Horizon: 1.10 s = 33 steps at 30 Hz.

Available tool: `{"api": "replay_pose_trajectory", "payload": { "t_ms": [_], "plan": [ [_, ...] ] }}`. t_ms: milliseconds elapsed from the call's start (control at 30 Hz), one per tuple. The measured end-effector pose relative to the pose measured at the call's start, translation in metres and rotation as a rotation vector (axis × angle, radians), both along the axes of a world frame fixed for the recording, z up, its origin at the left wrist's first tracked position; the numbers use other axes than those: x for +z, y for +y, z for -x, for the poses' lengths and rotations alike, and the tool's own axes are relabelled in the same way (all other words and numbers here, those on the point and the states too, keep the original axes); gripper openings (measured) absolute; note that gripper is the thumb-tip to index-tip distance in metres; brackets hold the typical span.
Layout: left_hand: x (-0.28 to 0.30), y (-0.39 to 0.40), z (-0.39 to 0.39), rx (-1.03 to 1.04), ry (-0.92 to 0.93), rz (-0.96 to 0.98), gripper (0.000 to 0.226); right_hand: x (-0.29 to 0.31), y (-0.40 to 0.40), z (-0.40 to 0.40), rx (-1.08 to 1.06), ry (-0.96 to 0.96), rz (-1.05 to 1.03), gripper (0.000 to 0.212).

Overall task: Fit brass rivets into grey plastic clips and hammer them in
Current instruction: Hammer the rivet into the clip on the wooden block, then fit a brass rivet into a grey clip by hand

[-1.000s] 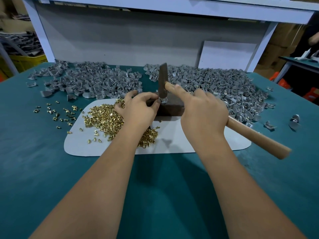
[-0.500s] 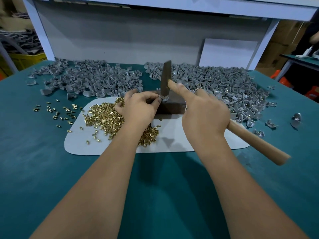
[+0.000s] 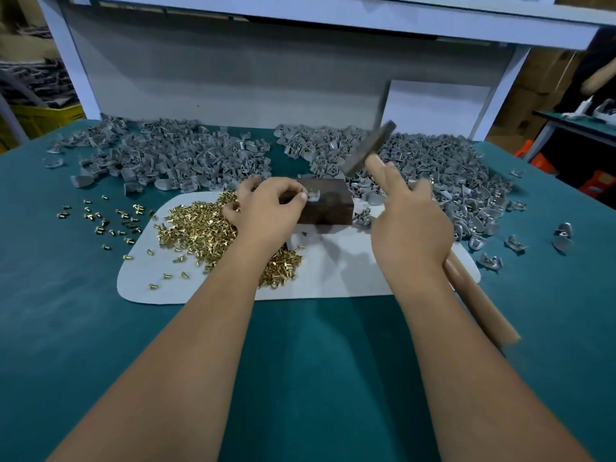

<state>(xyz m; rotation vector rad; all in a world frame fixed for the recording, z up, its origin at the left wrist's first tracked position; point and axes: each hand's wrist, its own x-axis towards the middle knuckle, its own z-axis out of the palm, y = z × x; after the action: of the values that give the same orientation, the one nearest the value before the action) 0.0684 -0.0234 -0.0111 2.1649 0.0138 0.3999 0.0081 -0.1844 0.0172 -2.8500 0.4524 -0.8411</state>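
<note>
Hammer [image 3: 366,151] is up and cocked off to the right of my fingers, head blurry above the far corner of the dark block [image 3: 325,203]. My right hand [image 3: 411,228] is wrapped around the wooden handle, index finger laid straight along it toward the head — I'd guess that's for aim, since the target is tiny.

My left hand [image 3: 266,213] pinches one grey clip [image 3: 313,196] on top of the block, thumb and fingertips on its near-left edge, with a brass rivet [image 3: 312,191] poking up out of it. Holding it by the edge keeps my fingertips just beside the strike spot, not under it. The block gives a hard flat surface, so the blow should go into the rivet and not the soft mat.

Stock is laid out so neither hand travels much: the rivet pile [image 3: 206,228] sits right under and to the left of my left palm on the white mat [image 3: 333,278], and the heaps of loose clips [image 3: 173,161] are just past my fingertips, spreading both ways. A few rivets lie scattered further left on the green table [image 3: 300,361].

Rivet's seated but not driven, I reckon — next is the downstroke, and the risk is clipping my left thumb or knocking the clip askew.
</note>
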Motion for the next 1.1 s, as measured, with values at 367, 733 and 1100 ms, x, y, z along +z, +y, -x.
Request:
{"api": "replay_pose_trajectory", "payload": {
  "t_ms": [367, 733, 1100],
  "plan": [
    [0.001, 0.000, 0.003, -0.022, -0.009, -0.026, 0.006, 0.002, 0.002, -0.015, 0.053, -0.052, -0.024, 0.023],
    [-0.002, 0.000, -0.004, 0.013, -0.045, -0.027, 0.016, -0.003, 0.057, -0.063, 0.327, 0.020, -0.193, 0.020],
    [0.000, -0.001, -0.002, 0.009, -0.049, -0.044, 0.006, -0.015, 0.066, -0.065, 0.301, -0.092, -0.176, 0.017]
  ]
}}
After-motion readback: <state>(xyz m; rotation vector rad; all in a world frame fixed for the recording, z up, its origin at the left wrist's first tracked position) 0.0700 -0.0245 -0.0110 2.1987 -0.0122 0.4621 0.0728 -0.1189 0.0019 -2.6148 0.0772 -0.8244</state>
